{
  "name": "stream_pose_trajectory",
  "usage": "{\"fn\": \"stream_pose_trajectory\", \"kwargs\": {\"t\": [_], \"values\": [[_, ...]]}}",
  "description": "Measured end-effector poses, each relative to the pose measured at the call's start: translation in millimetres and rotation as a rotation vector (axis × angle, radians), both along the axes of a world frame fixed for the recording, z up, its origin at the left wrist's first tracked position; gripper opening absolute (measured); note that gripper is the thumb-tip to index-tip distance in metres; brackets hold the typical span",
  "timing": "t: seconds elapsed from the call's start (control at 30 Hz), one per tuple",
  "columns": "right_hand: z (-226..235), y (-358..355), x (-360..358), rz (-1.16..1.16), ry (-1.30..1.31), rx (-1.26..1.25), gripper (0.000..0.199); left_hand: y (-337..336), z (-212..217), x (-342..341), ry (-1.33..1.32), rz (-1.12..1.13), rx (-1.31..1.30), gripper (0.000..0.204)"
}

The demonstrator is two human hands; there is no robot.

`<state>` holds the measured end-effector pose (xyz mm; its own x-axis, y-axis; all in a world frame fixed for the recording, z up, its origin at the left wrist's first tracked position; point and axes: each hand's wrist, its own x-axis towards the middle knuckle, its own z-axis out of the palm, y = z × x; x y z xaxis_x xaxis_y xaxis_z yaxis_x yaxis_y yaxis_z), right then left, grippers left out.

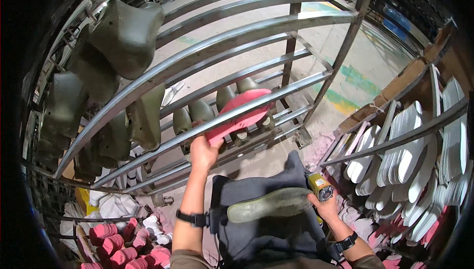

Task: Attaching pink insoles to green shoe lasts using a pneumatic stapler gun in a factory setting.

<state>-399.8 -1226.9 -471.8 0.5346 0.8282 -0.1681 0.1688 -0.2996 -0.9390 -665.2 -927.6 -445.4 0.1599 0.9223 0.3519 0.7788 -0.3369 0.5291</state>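
1. The left hand is raised toward the metal rack, its fingers closed around the near end of a pink insole.
2. The pink insole slants up and to the right from that hand. One of the rack's grey bars crosses in front of it, so it sits partly behind the bar.
3. Just behind the insole, a row of olive-green shoe lasts stands on the rack's lower rails. Larger dark-green lasts hang at the far left of the rack.
4. The right hand is lower and nearer, to the right, closed around a yellow hand tool.
5. A green last with its sole turned up lies across the dark apron on the person's lap. Its right end touches the right hand, and it is well apart from the left hand.
6. The two hands are well apart, the pink insole far and left of the green sole.
7. On the right, a rack of white insoles stands on edge in rows.
8. At the near left, a heap of pink insoles lies low beside the left forearm.
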Motion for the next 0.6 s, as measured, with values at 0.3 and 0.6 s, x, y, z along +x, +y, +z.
{"fn": "stream_pose_trajectory", "kwargs": {"t": [0.3, 0.6], "values": [[-20.0, -2.2, 6.8, 0.022, -0.050, 0.003, 0.035, -200.7, 35.0, -30.2, 0.069, -0.441, -0.538, 0.071], [-42.9, -25.2, 20.6, -0.031, 0.326, 0.172, 0.028, -228.2, 43.2, 7.8, 0.420, -0.452, -0.374, 0.066]]}}
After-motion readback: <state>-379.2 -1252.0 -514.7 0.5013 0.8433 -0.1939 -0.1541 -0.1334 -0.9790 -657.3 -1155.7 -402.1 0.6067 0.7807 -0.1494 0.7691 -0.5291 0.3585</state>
